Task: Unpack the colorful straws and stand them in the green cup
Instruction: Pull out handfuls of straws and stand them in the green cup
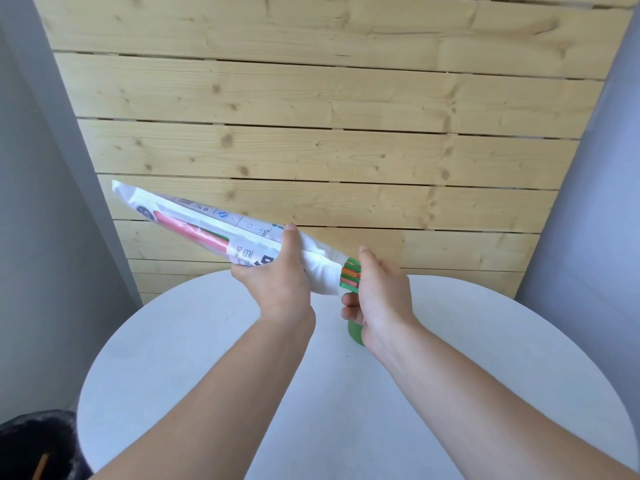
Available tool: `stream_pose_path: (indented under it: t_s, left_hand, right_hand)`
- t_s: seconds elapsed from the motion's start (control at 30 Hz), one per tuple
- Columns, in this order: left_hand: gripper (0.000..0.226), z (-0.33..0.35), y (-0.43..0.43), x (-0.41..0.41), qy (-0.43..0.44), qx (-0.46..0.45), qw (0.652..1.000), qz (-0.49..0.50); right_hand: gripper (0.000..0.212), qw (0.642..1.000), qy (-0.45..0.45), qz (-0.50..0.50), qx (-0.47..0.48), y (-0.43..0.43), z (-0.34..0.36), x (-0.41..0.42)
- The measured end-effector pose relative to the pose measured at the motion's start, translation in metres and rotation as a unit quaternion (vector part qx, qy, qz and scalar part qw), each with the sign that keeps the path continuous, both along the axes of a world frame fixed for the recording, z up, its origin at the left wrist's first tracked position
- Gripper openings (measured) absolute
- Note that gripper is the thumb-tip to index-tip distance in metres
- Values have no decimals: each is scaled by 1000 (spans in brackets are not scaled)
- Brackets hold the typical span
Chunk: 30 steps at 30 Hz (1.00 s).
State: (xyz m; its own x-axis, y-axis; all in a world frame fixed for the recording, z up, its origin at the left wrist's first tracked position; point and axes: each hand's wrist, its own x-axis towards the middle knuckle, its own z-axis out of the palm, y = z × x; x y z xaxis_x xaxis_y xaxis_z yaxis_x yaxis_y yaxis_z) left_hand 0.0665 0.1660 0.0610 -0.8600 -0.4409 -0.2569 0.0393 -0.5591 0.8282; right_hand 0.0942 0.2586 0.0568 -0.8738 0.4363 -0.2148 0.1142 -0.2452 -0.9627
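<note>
I hold a long white printed plastic packet (221, 226) of colourful straws in the air above the round white table (194, 341), slanting from upper left down to lower right. My left hand (277, 282) is wrapped around the packet a little past its middle, thumb lying along the upper side and fingers curled under it, so it is closed firmly on the plastic. Through the clear part of the packet, to the left of that hand, I see pink, red and green straw shafts lying side by side.

The open end of the packet points to the right, and there a bunch of straw ends (350, 275) in green, orange and red sticks out just past the crumpled white edge. My right hand (377, 296) sits right at this end, palm turned towards the packet. Its thumb side touches the straw tips, and its fingers curl below them. I cannot tell for sure whether it pinches the straws or only cups them.

Just beneath my right hand, partly hidden by the palm and wrist, a piece of the green plastic cup (356, 332) shows, standing on the table. The straw ends hang above and slightly left of it.

A pale wooden plank wall (311, 98) rises beyond the table.
</note>
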Motion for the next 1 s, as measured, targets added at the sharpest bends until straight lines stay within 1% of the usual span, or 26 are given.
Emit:
stream_pose_path:
  t_s: [0.07, 0.2, 0.33, 0.47, 0.6, 0.77, 1.0]
  left_hand:
    - [70, 0, 7, 1, -5, -3, 1000, -14]
    - [74, -2, 7, -5, -7, -3, 1000, -13]
    - [67, -10, 1, -14, -23, 9, 1000, -4]
    - [81, -16, 1, -19, -42, 27, 999, -3]
    - [80, -16, 0, -21, -52, 30, 998, 4]
    - [75, -16, -18, -29, -60, 36, 997, 24]
    - [82, -16, -19, -28, -65, 46, 997, 21]
  right_hand:
    - [27, 1000, 13, -15, 10, -1, 1, -2]
    - [30, 998, 29, -48, 35, 8, -3, -7]
    - [33, 997, 27, -67, 17, 20, -6, -7]
    - [34, 998, 32, -52, -13, 19, -7, -4]
    - [27, 998, 35, -52, -1, 13, -6, -5]
    - [27, 997, 37, -62, -17, 25, -3, -10]
    - [26, 999, 33, -15, -33, 19, -1, -11]
